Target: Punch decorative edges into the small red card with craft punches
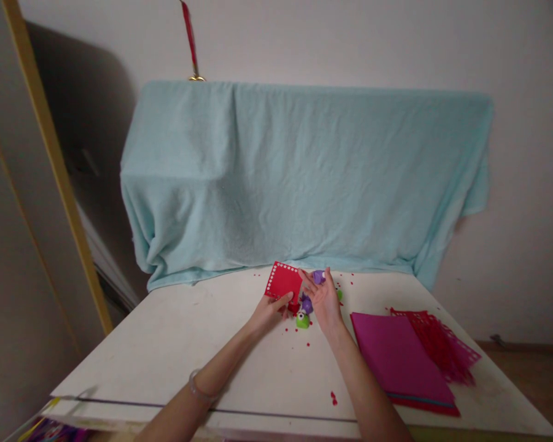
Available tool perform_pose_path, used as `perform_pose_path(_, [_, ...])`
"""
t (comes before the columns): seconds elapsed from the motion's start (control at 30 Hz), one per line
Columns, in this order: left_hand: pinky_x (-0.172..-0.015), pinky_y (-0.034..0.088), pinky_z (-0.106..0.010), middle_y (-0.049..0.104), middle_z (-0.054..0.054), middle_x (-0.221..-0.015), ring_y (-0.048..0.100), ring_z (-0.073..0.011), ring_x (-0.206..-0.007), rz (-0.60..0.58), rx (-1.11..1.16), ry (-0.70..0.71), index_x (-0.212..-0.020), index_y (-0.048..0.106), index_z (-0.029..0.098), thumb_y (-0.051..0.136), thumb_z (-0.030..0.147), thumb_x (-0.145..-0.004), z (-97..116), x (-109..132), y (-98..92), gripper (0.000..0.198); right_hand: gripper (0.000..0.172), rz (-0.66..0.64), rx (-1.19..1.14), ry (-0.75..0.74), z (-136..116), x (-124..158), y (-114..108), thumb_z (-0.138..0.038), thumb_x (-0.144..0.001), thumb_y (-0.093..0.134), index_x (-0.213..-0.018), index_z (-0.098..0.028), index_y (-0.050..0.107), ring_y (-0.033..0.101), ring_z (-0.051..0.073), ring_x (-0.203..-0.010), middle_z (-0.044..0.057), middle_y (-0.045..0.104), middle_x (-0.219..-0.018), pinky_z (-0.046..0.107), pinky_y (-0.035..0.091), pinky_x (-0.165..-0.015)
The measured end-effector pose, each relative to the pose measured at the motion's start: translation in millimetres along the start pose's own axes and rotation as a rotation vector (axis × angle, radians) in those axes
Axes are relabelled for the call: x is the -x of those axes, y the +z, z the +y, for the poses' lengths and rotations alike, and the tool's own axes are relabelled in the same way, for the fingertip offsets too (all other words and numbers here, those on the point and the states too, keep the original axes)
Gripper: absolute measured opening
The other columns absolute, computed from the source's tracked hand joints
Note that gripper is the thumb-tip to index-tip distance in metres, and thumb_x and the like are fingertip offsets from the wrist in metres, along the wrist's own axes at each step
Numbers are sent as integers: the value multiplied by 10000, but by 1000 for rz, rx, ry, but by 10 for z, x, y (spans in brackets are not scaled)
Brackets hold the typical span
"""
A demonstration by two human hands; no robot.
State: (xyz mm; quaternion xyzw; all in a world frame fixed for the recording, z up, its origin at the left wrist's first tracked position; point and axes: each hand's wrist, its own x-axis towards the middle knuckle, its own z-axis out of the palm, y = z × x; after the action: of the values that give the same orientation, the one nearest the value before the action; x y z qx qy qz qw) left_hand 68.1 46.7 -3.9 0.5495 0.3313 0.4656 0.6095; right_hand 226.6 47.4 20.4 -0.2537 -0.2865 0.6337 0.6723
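My left hand pinches the lower edge of a red sheet of paper, which has a row of punched holes along its left and top edges. Beside the sheet's right edge, my right hand is turned palm up with its fingers apart. A purple object shows between its fingers and thumb, and it seems to lie beyond the hand. Between my two hands sit another small purple object and a green one with an eye on it. Part of a further green piece shows behind my right hand.
Red paper bits are scattered over the white table. At the right lie a stack of magenta and red sheets and a pile of hole-punched red paper. A light blue cloth hangs behind the table.
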Motion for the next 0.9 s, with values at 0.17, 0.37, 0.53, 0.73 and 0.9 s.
perform_pose_path(0.17, [-499,417,-261,673,-100,-620,564,-143,-464,-23,21,9,-804,685,92,616,518,-820,-70,-16,-16,432,313,-27,-26,10,20,-13,-19,-525,-896,520,-879,-220,591,626,250,-1106,71,712,-1023,295,567,-703])
perform_pose_path(0.37, [-463,401,-250,662,-90,-623,540,-127,-440,36,57,21,-752,648,96,646,525,-788,-37,-37,5,431,294,-17,-64,22,28,-19,-29,-507,-900,525,-878,-219,577,623,247,-1112,67,712,-1013,295,563,-722])
perform_pose_path(0.53, [-451,389,-241,639,-65,-583,524,-119,-427,73,50,25,-721,628,111,655,510,-783,-8,-29,6,405,303,0,-37,24,24,-27,-35,-521,-899,513,-862,-225,566,620,250,-1117,88,707,-1070,308,566,-716])
perform_pose_path(0.73, [-452,412,-250,631,-56,-565,526,-120,-412,85,35,30,-745,633,115,646,512,-790,-63,-61,-51,400,348,-23,-22,27,2,-17,-39,-542,-917,458,-905,-218,584,587,235,-1167,110,673,-1166,296,552,-759])
perform_pose_path(0.9, [-433,407,-245,633,-52,-565,516,-113,-393,106,26,38,-764,636,115,665,516,-771,-88,-85,-81,402,383,2,4,2,-17,-24,-56,-567,-911,448,-879,-221,609,582,244,-1173,100,682,-1150,303,550,-758])
